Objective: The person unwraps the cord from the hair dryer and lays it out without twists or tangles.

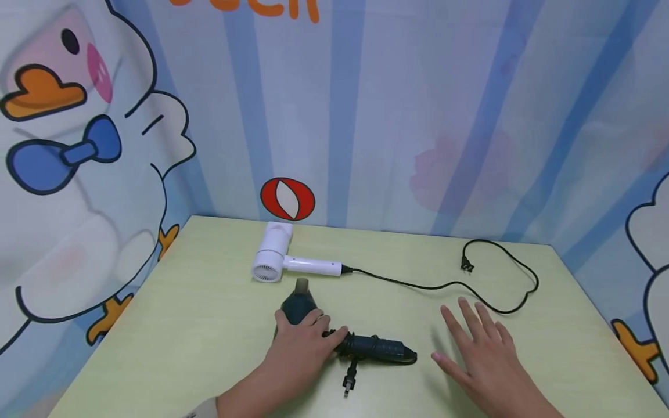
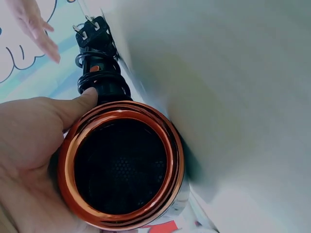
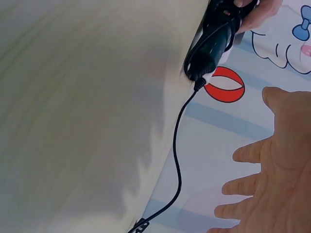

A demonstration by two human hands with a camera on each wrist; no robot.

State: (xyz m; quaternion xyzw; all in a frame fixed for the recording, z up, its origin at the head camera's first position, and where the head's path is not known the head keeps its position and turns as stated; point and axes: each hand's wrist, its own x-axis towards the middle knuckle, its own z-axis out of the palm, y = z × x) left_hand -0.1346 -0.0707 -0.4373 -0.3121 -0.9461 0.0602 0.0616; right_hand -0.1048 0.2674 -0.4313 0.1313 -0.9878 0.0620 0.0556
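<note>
A dark hair dryer point(image 1: 376, 348) lies on its side near the front middle of the table. My left hand point(image 1: 303, 348) grips its barrel, thumb towards the handle. The left wrist view shows a copper-coloured ring point(image 2: 68, 174) round the barrel's rear end and the left thumb point(image 2: 80, 107) close to the handle. A black cord is wound about that handle, and its two-pin plug point(image 1: 349, 380) sticks out towards me. Off to the right, my right hand point(image 1: 486, 360) is spread over the table, palm down and holding nothing, apart from the handle's end.
Behind the dark one lies a white hair dryer point(image 1: 274, 247). Its black cord point(image 1: 439, 287) runs right and loops back to a plug point(image 1: 467, 265). A printed cloth backdrop point(image 1: 392, 116) stands along the table's far edge and sides.
</note>
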